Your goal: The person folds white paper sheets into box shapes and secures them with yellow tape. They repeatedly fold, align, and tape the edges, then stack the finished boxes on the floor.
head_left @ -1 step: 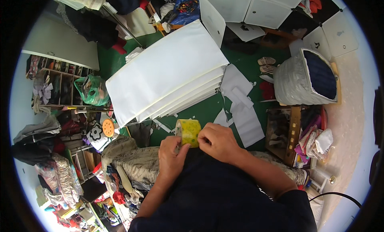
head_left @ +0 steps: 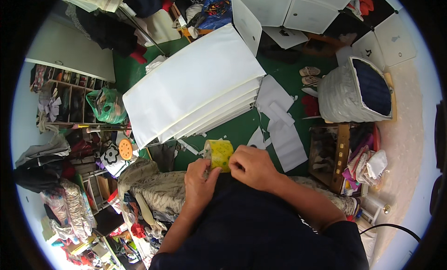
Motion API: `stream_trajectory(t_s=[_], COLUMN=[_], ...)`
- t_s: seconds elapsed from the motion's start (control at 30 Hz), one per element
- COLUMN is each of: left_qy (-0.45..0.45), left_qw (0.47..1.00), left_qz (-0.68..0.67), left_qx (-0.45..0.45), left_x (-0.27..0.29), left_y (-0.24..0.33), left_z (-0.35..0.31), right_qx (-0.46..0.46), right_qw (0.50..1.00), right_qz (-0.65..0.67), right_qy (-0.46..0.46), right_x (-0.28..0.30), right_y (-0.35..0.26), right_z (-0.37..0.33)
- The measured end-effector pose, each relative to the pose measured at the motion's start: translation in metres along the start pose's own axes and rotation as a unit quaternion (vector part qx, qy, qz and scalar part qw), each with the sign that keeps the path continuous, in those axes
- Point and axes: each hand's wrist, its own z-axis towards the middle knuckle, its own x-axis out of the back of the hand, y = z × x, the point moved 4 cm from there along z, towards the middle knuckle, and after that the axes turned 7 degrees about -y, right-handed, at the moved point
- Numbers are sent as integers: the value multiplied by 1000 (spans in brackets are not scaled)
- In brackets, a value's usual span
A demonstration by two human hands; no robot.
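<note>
A wide roll of yellow packing tape [head_left: 219, 154] with greenish marks is held up in front of my body. My left hand [head_left: 200, 179] grips its left end and lower edge, thumb and fingers closed on it. At the roll's right edge is my right hand [head_left: 253, 167], fingers curled in a pinch. Whatever lies between those fingertips, if anything, is hidden. Beyond the roll, a stack of large white panels [head_left: 195, 83] lies at a slant on the green floor [head_left: 291, 130].
Cut white sheets [head_left: 284, 135] and small scraps lie right of the stack. A bulky wrapped bundle [head_left: 344, 93] and a wooden cabinet [head_left: 342, 153] stand at the right. On the left are a green plastic bag [head_left: 108, 106] and shelves. Camouflage cloth [head_left: 158, 188] lies near me.
My right hand has shifted very slightly downward at the tape roll. The roll appears turned a little; my left hand keeps its grip.
</note>
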Motion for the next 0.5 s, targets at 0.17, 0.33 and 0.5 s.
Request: stream_trajectory(t_s=[0.17, 0.33, 0.5], left_qy=[-4, -9, -72], left_qw=[986, 980, 969], left_qz=[-144, -195, -233], left_qx=[86, 30, 26], left_x=[-7, -4, 2], left_y=[5, 27, 17], left_z=[-2, 12, 15], right_qx=[49, 64, -124], right_qw=[998, 996, 988], right_qz=[32, 40, 90], right_qy=[-31, -49, -37], right_x=[7, 25, 38], right_y=[-11, -16, 1], right_z=[-4, -4, -10])
